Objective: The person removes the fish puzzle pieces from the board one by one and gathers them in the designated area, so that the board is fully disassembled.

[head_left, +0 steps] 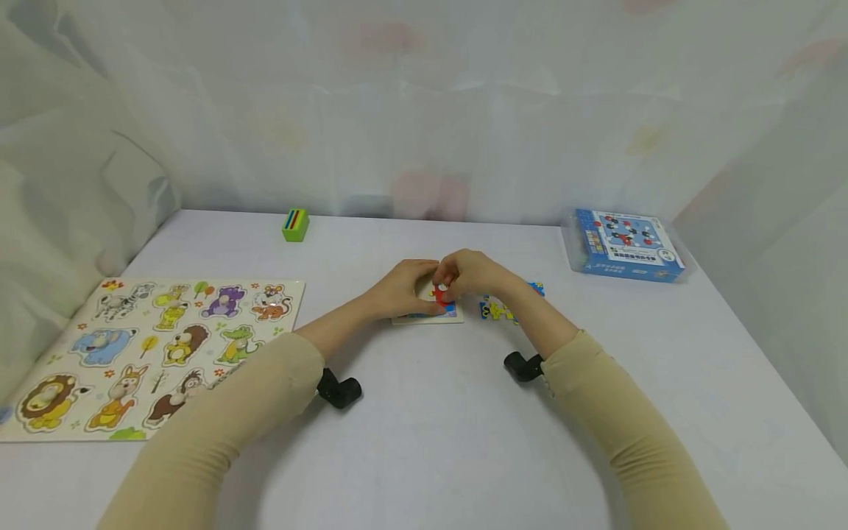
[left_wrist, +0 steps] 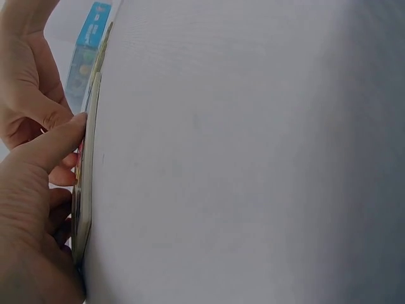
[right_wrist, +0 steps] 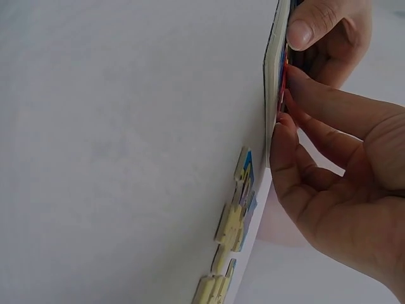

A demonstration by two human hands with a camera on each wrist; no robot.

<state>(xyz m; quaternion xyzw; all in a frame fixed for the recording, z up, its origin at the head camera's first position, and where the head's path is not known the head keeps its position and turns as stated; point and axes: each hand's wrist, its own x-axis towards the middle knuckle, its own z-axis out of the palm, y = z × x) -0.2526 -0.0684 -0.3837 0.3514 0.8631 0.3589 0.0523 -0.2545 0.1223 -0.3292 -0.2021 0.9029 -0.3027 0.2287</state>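
Note:
A small wooden jigsaw board (head_left: 453,319) lies flat on the table, partly covered by both hands. My left hand (head_left: 396,291) holds it from the left, the thumb along the near side and the fingers beyond; the left wrist view shows that thumb over the board's edge (left_wrist: 88,171). Over the board, my right hand (head_left: 478,274) pinches a red puzzle piece (head_left: 440,294) against its surface, thumb and forefinger close together in the right wrist view. Fingers hide much of the piece. Several loose jigsaw pieces (right_wrist: 233,221), blue and yellow on top, lie beside the board under the right forearm.
At the left lies a large animal puzzle board (head_left: 149,353), partly under the left sleeve. A green block with coloured stripes (head_left: 295,225) sits near the back edge. The back right holds a blue box (head_left: 629,246) in clear plastic. Curtains (head_left: 424,110) hang behind the table.

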